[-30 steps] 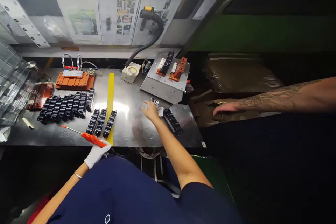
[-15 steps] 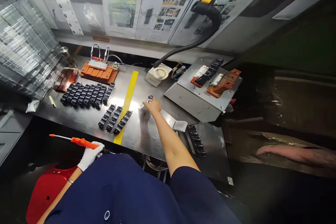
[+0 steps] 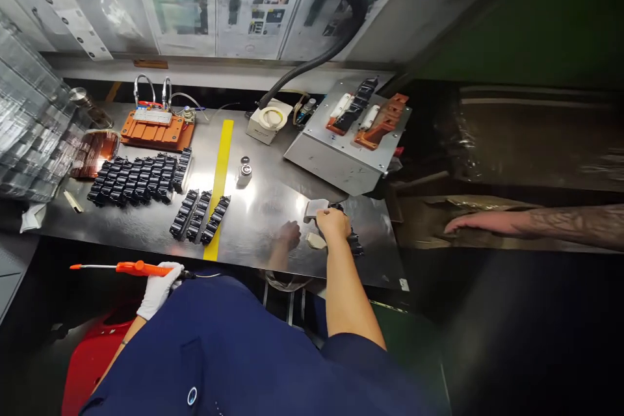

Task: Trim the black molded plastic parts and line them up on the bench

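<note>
My left hand (image 3: 158,291), in a white glove, is wrapped round an orange air blow gun (image 3: 139,268) with a long thin nozzle pointing left. It is held in front of the bench edge. My bare right hand (image 3: 335,226) is down at the right part of the bench, its fingers closed; whatever they grip is hidden. A pale grey-white pad (image 3: 316,208) and a small cream piece (image 3: 316,241) lie right beside the fingers. A ribbed black part (image 3: 357,246) shows partly behind the hand.
Several ribbed black parts (image 3: 131,179) lie in rows at left, with three (image 3: 199,216) near a yellow strip (image 3: 223,156). Small metal-topped containers (image 3: 245,172), an orange fixture (image 3: 158,130) and a grey fixture box (image 3: 336,159) stand behind. Another person's arm (image 3: 507,222) reaches in at right.
My right hand has left the small metal-topped containers and moved right to the pad and black part. My left hand still holds the air blow gun. The view has shifted somewhat.
</note>
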`<act>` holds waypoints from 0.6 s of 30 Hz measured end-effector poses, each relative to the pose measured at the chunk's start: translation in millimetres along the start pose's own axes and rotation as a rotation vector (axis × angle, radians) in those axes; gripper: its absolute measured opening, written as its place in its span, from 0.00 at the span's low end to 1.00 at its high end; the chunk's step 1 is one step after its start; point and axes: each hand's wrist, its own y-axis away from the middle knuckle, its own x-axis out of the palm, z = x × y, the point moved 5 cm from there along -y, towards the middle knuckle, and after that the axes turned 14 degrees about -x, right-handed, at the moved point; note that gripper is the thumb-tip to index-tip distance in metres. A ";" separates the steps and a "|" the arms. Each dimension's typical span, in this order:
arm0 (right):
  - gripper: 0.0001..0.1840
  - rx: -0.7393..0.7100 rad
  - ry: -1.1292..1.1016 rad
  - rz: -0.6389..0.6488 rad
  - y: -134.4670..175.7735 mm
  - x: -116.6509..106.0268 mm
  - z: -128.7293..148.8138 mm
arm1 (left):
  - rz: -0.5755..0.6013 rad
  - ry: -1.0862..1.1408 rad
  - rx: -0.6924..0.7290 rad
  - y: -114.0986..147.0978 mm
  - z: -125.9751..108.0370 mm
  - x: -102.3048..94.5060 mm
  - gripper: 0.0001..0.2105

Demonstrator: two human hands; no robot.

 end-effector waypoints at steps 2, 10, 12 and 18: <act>0.17 0.076 -0.003 -0.017 11.1 10.1 -13.6 | 0.026 -0.035 -0.001 -5.6 -2.8 7.1 0.17; 0.24 0.188 -0.015 -0.125 -1.3 47.0 -3.6 | 0.084 -0.085 -0.037 -9.7 -1.0 8.0 0.17; 0.22 0.196 -0.009 -0.118 -5.2 51.4 0.0 | 0.070 -0.064 -0.050 -10.6 2.6 -5.3 0.17; 0.22 0.201 0.088 -0.073 -2.2 49.9 22.8 | 0.040 -0.019 -0.115 -16.2 5.7 -67.0 0.18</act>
